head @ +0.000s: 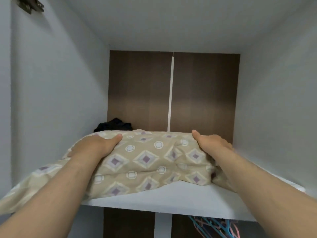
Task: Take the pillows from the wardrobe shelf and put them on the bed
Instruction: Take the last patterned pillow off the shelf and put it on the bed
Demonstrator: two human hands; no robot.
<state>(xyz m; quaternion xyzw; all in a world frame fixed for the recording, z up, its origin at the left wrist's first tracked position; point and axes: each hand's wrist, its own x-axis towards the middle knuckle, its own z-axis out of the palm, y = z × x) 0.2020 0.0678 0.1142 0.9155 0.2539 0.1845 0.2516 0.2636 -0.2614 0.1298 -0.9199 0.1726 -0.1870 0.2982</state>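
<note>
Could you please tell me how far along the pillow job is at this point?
Nothing looks finished: the pillow still lies on the shelf, and no bed is in view. In hand: the left hand and right hand grip its two ends. Left to do: lift it out and carry it to the bed; a crease suggests a second pillow beneath, but I cannot be sure.

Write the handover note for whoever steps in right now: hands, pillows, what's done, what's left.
Left hand: grips the left end of the patterned pillow, thumb on top.
Right hand: grips its right end.
The pillow lies on the wardrobe shelf, its left corner hanging over the front edge.
Done: both grips taken.
Left: lift it out and carry it to the bed, which is not in view. Cannot tell if a second pillow lies beneath.
</note>
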